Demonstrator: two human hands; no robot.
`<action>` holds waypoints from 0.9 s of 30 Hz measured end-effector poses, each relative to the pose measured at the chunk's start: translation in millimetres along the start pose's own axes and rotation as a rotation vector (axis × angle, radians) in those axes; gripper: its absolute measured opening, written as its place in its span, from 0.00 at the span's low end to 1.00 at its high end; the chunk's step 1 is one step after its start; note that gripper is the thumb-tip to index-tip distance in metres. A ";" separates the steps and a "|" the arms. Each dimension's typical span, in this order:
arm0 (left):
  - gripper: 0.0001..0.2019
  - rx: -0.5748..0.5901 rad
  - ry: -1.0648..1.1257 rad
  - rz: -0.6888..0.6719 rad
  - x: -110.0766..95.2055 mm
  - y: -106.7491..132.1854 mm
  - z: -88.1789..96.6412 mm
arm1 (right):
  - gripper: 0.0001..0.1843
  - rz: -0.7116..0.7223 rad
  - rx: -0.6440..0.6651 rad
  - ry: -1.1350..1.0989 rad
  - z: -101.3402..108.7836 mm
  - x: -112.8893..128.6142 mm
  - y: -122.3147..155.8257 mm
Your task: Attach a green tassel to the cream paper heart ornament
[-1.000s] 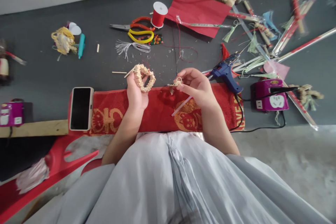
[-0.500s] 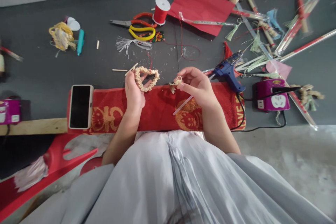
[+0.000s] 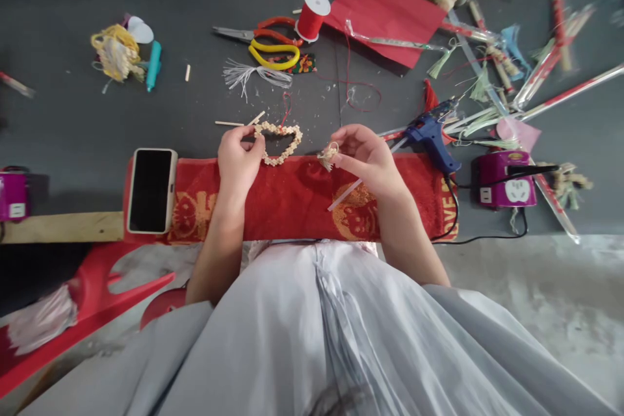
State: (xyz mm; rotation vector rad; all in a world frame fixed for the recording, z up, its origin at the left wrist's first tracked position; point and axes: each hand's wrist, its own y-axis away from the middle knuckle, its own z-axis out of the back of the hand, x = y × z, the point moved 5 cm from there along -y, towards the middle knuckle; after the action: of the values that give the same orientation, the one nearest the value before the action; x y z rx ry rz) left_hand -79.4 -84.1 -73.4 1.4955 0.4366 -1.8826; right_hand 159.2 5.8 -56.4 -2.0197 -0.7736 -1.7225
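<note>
Between thumb and fingers, my left hand [image 3: 240, 159] pinches the left side of a cream, beaded-looking heart-shaped ring [image 3: 295, 143]. A thin red cord [image 3: 285, 107] runs from the top of the heart. My right hand [image 3: 366, 155] pinches a small cream tassel [image 3: 327, 156] with a loop, its frayed end hanging down to the left. A translucent stick [image 3: 345, 194] juts out below the right palm. Both hands are above a folded red towel [image 3: 292, 208], with a gap between the two pieces.
Scissors [image 3: 273, 49] and a spool of red thread [image 3: 311, 18] lie beyond my hands. To the right are a blue glue gun [image 3: 433, 138], a purple power socket [image 3: 504, 179] with cables, and wrapped sticks. A phone [image 3: 152, 190] rests on the towel's left end.
My left hand has turned over, from cradling the heart ring on its palm side to pinching its left edge; the heart now faces flatter. The right hand still holds the tassel.
</note>
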 end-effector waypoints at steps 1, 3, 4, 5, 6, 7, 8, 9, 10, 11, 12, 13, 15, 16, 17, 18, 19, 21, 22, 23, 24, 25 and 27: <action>0.11 -0.014 -0.049 -0.024 -1.2 -0.9 1.3 | 0.28 -0.001 0.004 0.019 -1.2 0.5 0.3; 0.12 -0.044 -0.128 -0.061 -3.5 -0.6 3.2 | 0.29 0.003 0.007 0.052 -3.3 2.5 1.0; 0.14 -0.042 -0.135 -0.056 -3.8 0.8 3.2 | 0.29 0.004 0.008 0.067 -4.4 3.7 1.4; 0.15 -0.040 -0.146 -0.048 -4.6 3.0 3.2 | 0.29 0.005 0.013 0.083 -5.7 5.0 1.9; 0.17 -0.041 -0.171 -0.042 -6.0 6.1 3.4 | 0.28 0.007 0.019 0.100 -7.2 6.5 2.4; 0.18 -0.035 -0.216 -0.041 -8.3 9.9 3.3 | 0.28 0.013 0.028 0.121 -9.1 8.1 3.0; 0.18 -0.028 -0.278 -0.059 -12.0 14.3 3.3 | 0.27 0.021 0.036 0.147 -11.1 9.9 3.7; 0.17 -0.024 -0.342 -0.085 -16.3 19.0 3.5 | 0.26 0.031 0.045 0.178 -13.3 12.0 4.4; 0.15 -0.026 -0.389 -0.111 -20.8 23.9 4.3 | 0.25 0.042 0.051 0.215 -15.7 14.2 5.2; 0.13 -0.035 -0.405 -0.144 -25.6 28.9 5.7 | 0.24 0.051 0.055 0.255 -18.3 16.5 6.0; 0.12 -0.042 -0.405 -0.175 -30.1 33.9 7.3 | 0.23 0.057 0.058 0.295 -20.9 18.9 6.8; 0.11 -0.041 -0.403 -0.201 -34.0 38.9 9.0 | 0.23 0.059 0.063 0.332 -23.7 21.1 7.6; 0.10 0.016 -0.412 -0.250 -39.6 49.5 10.2 | 0.22 0.058 0.076 0.372 -29.3 25.1 9.0; 0.10 0.074 -0.417 -0.277 -41.5 55.4 9.6 | 0.22 0.054 0.089 0.368 -32.1 26.5 9.6; 0.11 0.137 -0.408 -0.309 -43.1 61.9 8.6 | 0.23 0.048 0.108 0.348 -34.9 27.6 10.2; 0.12 0.211 -0.376 -0.332 -43.9 68.8 7.1 | 0.23 0.041 0.132 0.314 -37.8 28.3 10.9; 0.13 0.296 -0.329 -0.324 -42.9 75.8 4.9 | 0.23 0.034 0.159 0.272 -40.5 28.8 11.7; 0.18 0.448 -0.189 -0.282 -40.1 89.4 -0.1 | 0.23 0.025 0.207 0.192 -45.5 30.0 13.8; 0.20 0.510 -0.126 -0.256 -38.5 95.6 -3.1 | 0.23 0.023 0.224 0.167 -47.6 31.0 15.1; 0.21 0.559 -0.071 -0.228 -37.0 101.2 -6.3 | 0.22 0.020 0.234 0.157 -49.5 32.1 16.4; 0.21 0.593 -0.024 -0.198 -35.5 105.9 -9.4 | 0.22 0.015 0.238 0.159 -51.2 33.4 17.9; 0.20 0.614 0.016 -0.164 -34.0 109.6 -12.2 | 0.22 0.010 0.239 0.168 -52.8 35.1 19.5; 0.16 0.605 0.092 -0.086 -31.3 114.3 -15.1 | 0.22 0.004 0.229 0.201 -55.4 38.9 23.0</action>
State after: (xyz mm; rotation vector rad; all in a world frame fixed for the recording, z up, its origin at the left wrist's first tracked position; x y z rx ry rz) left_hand 13.4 -146.1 -30.8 1.9777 -0.0460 -2.1319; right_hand 134.5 -39.2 -6.6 -1.6682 -0.8542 -1.7163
